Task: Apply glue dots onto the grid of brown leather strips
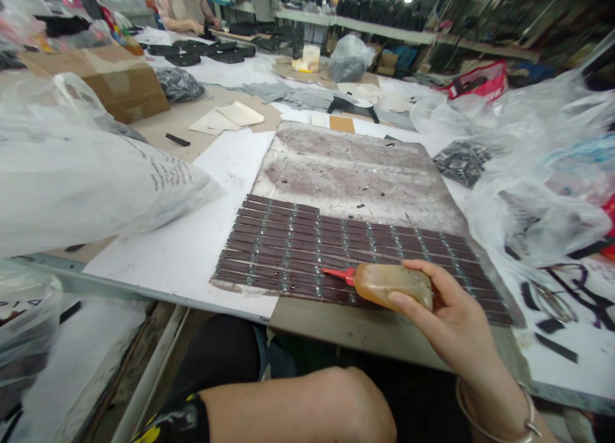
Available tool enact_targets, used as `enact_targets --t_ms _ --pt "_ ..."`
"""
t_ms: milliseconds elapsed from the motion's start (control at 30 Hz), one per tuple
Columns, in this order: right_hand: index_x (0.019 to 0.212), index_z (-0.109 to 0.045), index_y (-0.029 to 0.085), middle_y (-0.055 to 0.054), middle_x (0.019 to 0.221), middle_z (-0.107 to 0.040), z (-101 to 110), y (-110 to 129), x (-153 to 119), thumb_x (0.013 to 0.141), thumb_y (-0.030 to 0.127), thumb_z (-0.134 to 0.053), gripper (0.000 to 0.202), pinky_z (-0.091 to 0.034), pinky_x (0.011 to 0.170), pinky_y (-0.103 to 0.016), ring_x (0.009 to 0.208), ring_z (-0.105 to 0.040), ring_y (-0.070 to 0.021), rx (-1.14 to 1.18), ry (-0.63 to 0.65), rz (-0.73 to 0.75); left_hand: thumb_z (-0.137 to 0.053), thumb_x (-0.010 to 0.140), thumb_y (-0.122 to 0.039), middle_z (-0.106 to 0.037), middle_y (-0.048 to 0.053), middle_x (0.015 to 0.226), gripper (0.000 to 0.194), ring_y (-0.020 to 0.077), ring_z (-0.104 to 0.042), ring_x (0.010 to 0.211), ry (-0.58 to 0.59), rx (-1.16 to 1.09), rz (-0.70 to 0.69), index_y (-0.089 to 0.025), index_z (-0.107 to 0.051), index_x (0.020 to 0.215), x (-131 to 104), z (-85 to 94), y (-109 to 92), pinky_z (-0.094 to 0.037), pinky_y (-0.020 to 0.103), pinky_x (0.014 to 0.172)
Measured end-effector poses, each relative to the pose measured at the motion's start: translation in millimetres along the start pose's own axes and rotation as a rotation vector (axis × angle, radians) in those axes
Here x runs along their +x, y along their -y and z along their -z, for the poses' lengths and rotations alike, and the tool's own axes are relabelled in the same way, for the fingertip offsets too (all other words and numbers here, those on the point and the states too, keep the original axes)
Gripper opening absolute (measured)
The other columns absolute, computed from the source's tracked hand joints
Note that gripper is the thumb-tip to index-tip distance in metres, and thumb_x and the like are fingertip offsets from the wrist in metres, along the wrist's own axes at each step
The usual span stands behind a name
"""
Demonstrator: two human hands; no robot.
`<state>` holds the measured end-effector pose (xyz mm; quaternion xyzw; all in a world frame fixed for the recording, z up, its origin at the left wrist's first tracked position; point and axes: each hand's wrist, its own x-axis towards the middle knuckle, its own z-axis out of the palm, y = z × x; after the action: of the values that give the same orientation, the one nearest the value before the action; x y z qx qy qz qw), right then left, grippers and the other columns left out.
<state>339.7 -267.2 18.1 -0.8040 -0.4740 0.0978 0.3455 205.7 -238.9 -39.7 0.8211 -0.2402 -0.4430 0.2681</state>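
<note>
My right hand (446,315) is closed around a soft amber bottle (396,284) with a red nozzle (340,274). The bottle lies tilted, its tip pointing left over rows of dark brown strips (307,244). These strips lie side by side on a stained board (355,167), with small shiny patches in lines across them. Whether the tip touches a strip is unclear. Along the bottom edge, my left arm reaches in from a black and yellow sleeve, with my left hand (368,401) bent downward near the table edge. Its fingers are hidden.
White plastic bags lie at the left (96,180) and right (538,199). A cardboard box (115,81) stands at the back left, near black pieces (206,49). Dark offcuts (555,347) lie at the right. Another person is at the far table.
</note>
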Motion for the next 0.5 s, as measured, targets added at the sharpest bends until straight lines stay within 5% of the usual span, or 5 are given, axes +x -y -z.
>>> enact_targets --t_ms 200,500 --pt "0.114 -0.056 0.028 -0.004 0.105 -0.063 9 -6 0 0.072 0.052 -0.068 0.050 -0.049 0.081 -0.037 0.089 -0.062 -0.0222 -0.031 -0.038 -0.021 -0.055 0.078 -0.027 -0.072 0.010 0.086 0.028 0.0169 -0.057 0.054 -0.024 0.005 0.056 -0.009 -0.071 0.092 -18 6.9 -6 -0.042 0.027 0.039" --pt "0.116 -0.056 0.025 -0.006 0.105 -0.063 17 -10 -4 0.074 0.049 -0.067 0.051 -0.051 0.076 -0.035 0.087 -0.061 -0.0223 -0.008 -0.042 -0.005 -0.054 0.077 -0.029 -0.073 0.011 0.087 0.032 0.0218 -0.063 0.066 -0.024 0.022 0.067 -0.010 -0.072 0.095 -18 6.1 -8 -0.041 0.029 0.040"
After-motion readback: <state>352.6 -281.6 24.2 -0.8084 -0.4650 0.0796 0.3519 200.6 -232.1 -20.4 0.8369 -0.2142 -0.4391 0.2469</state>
